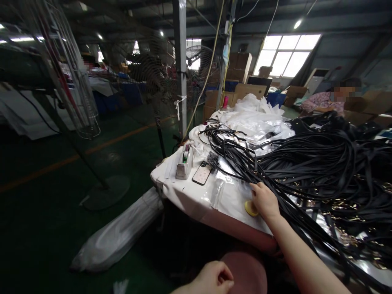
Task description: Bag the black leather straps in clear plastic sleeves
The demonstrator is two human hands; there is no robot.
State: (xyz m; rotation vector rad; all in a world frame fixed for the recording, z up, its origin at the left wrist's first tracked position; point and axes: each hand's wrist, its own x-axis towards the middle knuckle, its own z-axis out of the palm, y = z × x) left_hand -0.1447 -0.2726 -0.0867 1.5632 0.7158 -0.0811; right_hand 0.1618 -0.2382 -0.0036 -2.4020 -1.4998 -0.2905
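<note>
My right hand (266,201) is over the white-covered table (186,196), its fingers drawn together at the edge of a bundle of black straps (294,161). What its fingertips pinch, if anything, I cannot make out. A yellow roll (251,208), like tape, lies right beside that hand, partly covered by it. Clear plastic (219,190) lies flat to the left. Below the table's front edge, my left hand (212,278) is curled in a loose fist above a round reddish stool seat (248,273); nothing shows in its fingers. Gold-coloured metal clips (343,204) gleam among the straps.
A tape dispenser (183,165) and a phone (202,173) sit near the table's left corner. White plastic bags (257,118) are heaped behind. Standing fans (156,69) and a metal post (180,69) rise beyond the table. Another person (324,100) sits at the far right.
</note>
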